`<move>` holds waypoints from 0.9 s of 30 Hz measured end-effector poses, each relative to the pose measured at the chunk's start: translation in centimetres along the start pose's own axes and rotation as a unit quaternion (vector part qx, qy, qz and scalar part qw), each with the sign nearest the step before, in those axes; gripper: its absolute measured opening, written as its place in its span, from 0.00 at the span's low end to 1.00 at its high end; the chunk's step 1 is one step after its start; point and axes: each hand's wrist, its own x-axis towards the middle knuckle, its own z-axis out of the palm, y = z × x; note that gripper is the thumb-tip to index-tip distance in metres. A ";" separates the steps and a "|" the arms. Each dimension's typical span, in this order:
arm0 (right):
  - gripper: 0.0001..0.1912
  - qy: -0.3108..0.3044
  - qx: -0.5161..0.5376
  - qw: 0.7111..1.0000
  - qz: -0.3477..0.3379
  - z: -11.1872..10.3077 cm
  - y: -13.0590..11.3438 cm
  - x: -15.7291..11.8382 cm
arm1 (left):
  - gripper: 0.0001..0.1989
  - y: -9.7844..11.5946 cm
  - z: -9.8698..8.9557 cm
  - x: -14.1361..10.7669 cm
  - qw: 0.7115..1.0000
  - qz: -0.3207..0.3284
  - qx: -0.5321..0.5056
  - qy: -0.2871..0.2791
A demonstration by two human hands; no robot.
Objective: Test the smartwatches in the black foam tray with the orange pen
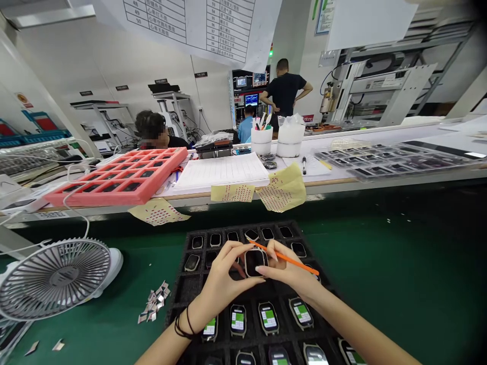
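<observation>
A watch body with a dark screen (255,262) is held between both hands above a black foam tray (190,290). My left hand (229,271) grips its left side with bent fingers and thumb. At its right side, my right hand (286,267) pinches an orange stick (299,263) and lays its thumb on the screen's edge. The stick's tip is near the watch's top edge. Dark-screened watches (215,240) sit in the tray's far rows. In the nearer rows, several watches (268,318) show lit green and white screens.
A grey fan (63,276) stands at the left, with small scraps (154,301) beside the tray. A raised shelf holds a pink foam tray (152,190), paper sheets (224,170), white pen cups (261,140) and clear trays (395,159). People are beyond it.
</observation>
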 end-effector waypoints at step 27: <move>0.17 -0.056 -0.358 0.927 -0.099 8.3 9.0 4.7 | 0.19 -8.2 -10.4 -10.3 0.965 -0.154 0.198 -0.076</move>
